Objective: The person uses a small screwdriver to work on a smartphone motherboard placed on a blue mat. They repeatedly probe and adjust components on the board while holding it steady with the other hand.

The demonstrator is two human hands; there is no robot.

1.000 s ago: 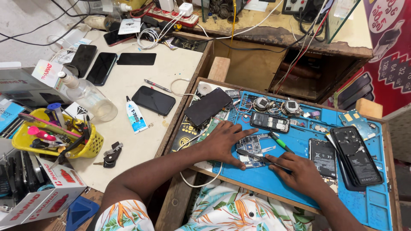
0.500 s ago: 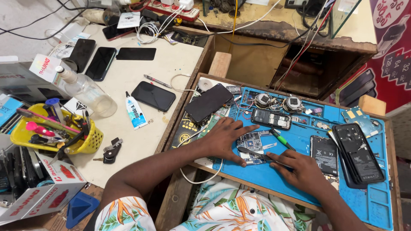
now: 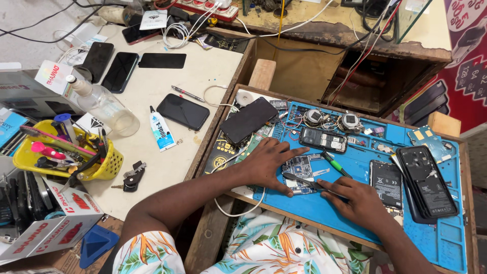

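Left hand (image 3: 266, 165) lies flat, fingers spread, pinning a small circuit board (image 3: 300, 167) on the blue work mat (image 3: 355, 223). Right hand (image 3: 357, 200) is pinched around a thin dark tool (image 3: 303, 181), tip on the board; a green-handled screwdriver (image 3: 335, 164) lies just beside

Blue work mat (image 3: 355, 223) on wooden bench (image 3: 213, 238) (phones, circuit board (image 3: 300, 167), screwdriver (image 3: 335, 164) atop).

Small bare circuit board (image 3: 300, 167), lying flat on blue mat (image 3: 355, 223); thin dark tweezers (image 3: 304, 181) angled across its lower edge.
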